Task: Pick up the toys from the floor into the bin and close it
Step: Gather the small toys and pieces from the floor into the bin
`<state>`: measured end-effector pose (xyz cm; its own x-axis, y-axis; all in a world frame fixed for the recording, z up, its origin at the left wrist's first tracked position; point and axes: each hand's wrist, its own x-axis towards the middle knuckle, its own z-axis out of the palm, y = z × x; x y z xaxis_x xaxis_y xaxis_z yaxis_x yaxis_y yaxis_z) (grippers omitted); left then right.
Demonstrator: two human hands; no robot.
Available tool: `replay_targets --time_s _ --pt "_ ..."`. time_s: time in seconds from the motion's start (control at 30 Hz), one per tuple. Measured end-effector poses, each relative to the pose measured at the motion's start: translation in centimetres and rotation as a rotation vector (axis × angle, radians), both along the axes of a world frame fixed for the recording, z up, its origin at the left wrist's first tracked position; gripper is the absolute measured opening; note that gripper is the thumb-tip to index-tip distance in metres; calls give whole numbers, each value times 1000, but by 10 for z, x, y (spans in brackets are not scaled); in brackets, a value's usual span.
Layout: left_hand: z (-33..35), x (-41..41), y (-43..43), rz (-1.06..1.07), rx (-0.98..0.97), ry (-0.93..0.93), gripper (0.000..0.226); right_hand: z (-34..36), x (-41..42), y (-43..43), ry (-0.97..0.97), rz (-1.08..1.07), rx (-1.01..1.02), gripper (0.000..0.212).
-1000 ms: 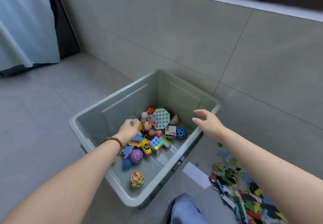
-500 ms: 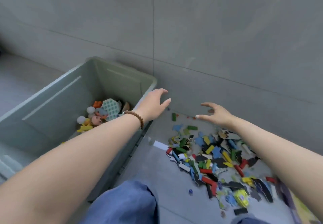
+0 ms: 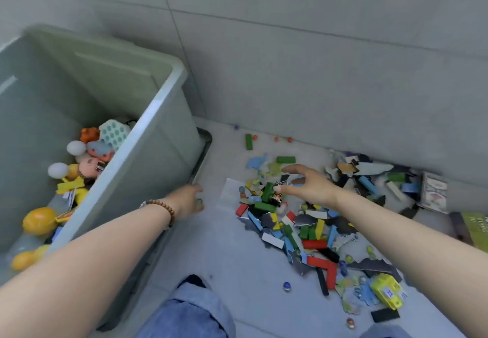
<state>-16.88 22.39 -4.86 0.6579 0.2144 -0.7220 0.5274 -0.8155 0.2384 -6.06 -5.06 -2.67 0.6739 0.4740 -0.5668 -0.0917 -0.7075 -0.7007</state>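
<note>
A grey-green plastic bin (image 3: 155, 116) stands at the left with several toys inside: balls, a doll head and a dotted pad. A pile of coloured blocks and torn puzzle pieces (image 3: 311, 229) is spread on the floor to its right. My right hand (image 3: 303, 184) hovers over the pile's far left part, fingers spread, holding nothing. My left hand (image 3: 188, 199) is low beside the bin's right wall, fingers loosely apart above bare floor, empty. A beaded bracelet is on my left wrist.
A tiled wall (image 3: 317, 60) runs close behind the pile. A few marbles (image 3: 286, 285) lie loose on the floor. A yellow box (image 3: 386, 291) and a card box (image 3: 434, 192) sit at the pile's right side. My knee (image 3: 190, 311) in blue jeans is at the bottom.
My left hand has left the bin and come down to the floor on its right. My right hand has moved out over the block pile. The view has swung right.
</note>
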Motion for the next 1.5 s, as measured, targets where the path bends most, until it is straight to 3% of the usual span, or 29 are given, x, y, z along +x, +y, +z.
replay_targets --time_s 0.13,0.37,0.43,0.53,0.67,0.77,0.9,1.07,1.27,1.5 --pt "-30 -7 9 11 25 -86 45 -14 0 8 38 -101 101 63" --pt "-60 -10 -2 170 -27 -284 9 -29 -3 5 56 -195 125 50" --pt "-64 -8 -12 231 -51 -303 12 -34 -5 4 59 -212 124 48" --pt "-64 3 -29 433 -235 -346 20 -43 -9 3 65 -223 129 45" --pt "-50 24 -47 570 -455 -370 2 -55 -9 1 30 -238 118 41" --pt "-43 33 -50 558 -510 -377 16 -62 -3 9 -71 -217 92 41" --pt "-46 42 -55 720 -641 -334 13 -72 11 36 -200 -102 75 38" --pt "-60 51 -56 751 -536 -429 19 -92 26 66 -254 36 3 34" --pt "-68 48 -70 845 -555 -504 19 -108 24 68 -349 18 -50 28" --pt "-60 52 -73 993 -722 -448 21 -110 25 62 -441 6 -106 17"
